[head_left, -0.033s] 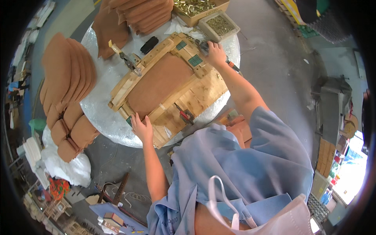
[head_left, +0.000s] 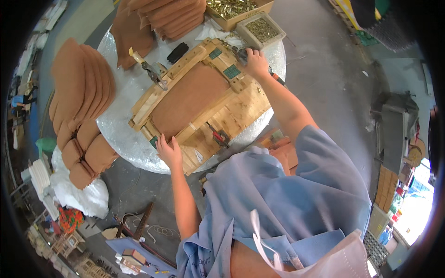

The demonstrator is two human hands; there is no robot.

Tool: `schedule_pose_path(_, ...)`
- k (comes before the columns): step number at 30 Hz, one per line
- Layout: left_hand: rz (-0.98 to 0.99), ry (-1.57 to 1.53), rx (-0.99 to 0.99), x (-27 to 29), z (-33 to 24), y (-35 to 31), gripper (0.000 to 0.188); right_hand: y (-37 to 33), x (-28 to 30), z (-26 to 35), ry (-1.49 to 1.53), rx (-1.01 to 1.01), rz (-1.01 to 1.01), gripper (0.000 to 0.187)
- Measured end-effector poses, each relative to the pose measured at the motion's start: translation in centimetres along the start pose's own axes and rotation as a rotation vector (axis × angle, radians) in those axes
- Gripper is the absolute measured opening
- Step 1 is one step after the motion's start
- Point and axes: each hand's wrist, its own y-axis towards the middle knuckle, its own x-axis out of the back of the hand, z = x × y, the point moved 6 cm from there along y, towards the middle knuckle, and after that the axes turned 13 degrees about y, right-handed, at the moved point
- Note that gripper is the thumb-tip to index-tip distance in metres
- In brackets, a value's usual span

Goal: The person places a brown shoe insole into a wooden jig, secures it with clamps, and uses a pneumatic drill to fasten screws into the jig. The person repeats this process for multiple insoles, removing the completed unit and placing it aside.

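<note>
A wooden frame jig (head_left: 204,127) lies on the round table, holding a brown padded panel (head_left: 190,97). My left hand (head_left: 170,152) rests with fingers apart on the jig's near left corner. At the far right corner, my right hand (head_left: 256,64) is wrapped round a dark hand tool with an orange band (head_left: 274,76); its exact kind is hidden by the hand. A toggle clamp with a red grip (head_left: 221,138) sits on the near side of the jig. Another metal clamp (head_left: 155,75), its handle wrapped in yellow, stands at the far left side.
Plastic film covers the round table (head_left: 120,125). Brown pads are stacked at the back (head_left: 174,18) and left (head_left: 83,83). A carton of brass-coloured pieces (head_left: 236,10) and a tub of small fasteners (head_left: 262,31) stand at the far right. A black object (head_left: 177,53) lies behind the jig.
</note>
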Motion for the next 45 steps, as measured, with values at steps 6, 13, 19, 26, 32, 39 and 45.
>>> schedule_pose_path(6,-0.244,-0.289,-0.339,3.9,-14.0,-6.4,0.059,-0.3,1.7,-0.7,0.055,0.058,-0.023,0.066)
schedule_pose_path(13,0.296,-0.904,-0.305,-0.4,-31.7,-3.7,0.070,-3.7,10.1,-0.1,0.295,0.183,-0.141,0.061)
schedule_pose_path(19,0.742,-1.285,-0.051,-2.1,-42.4,0.9,0.057,-8.2,13.9,1.1,0.316,0.252,-0.060,0.067)
schedule_pose_path(26,0.804,-1.362,0.065,-5.3,-43.0,-0.9,0.042,-14.0,15.7,-1.4,0.461,0.178,-0.244,0.057)
schedule_pose_path(32,0.963,-1.708,0.286,-5.0,-44.9,-2.9,0.060,-24.2,11.3,-5.8,1.153,-0.491,-0.102,0.047)
schedule_pose_path(39,1.194,-1.720,0.324,-4.2,-43.8,-8.6,0.058,-18.7,13.1,-4.5,1.970,-0.207,-0.266,0.095)
schedule_pose_path(45,1.268,-1.246,0.112,-5.5,-38.5,-11.1,0.062,-21.2,12.4,-4.8,1.891,-0.371,-0.277,0.085)
